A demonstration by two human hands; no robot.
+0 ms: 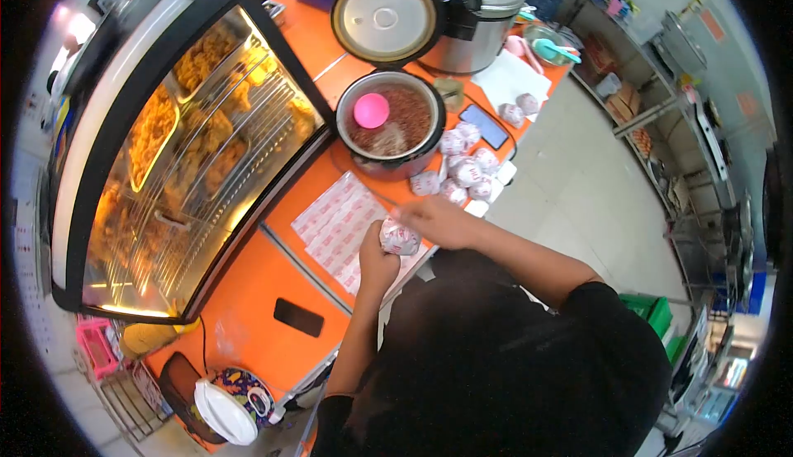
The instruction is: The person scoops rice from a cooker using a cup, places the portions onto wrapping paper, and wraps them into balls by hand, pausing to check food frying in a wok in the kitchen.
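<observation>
A wrapped rice ball (pixel 401 239), in white paper with red print, sits in my left hand (pixel 377 260), whose fingers curl round it from the left and below. My right hand (pixel 436 221) is closed on the paper at its upper right. The contents are hidden by the paper. Under and left of my hands, printed wrapping sheets (pixel 339 222) lie spread on the orange table. Several more wrapped balls (pixel 467 172) are heaped beyond my right hand. Behind the sheets stands an open pot of reddish-brown rice (pixel 409 114) with a pink cup (pixel 372 111) in it.
A glass display case (pixel 206 168) of fried chicken takes up the left. One phone (pixel 298 317) lies on the orange table (pixel 239 284), another phone (pixel 484 126) by the heap. A large cooker (pixel 479 19) stands at the back. Steel shelves (pixel 652 118) line the right wall.
</observation>
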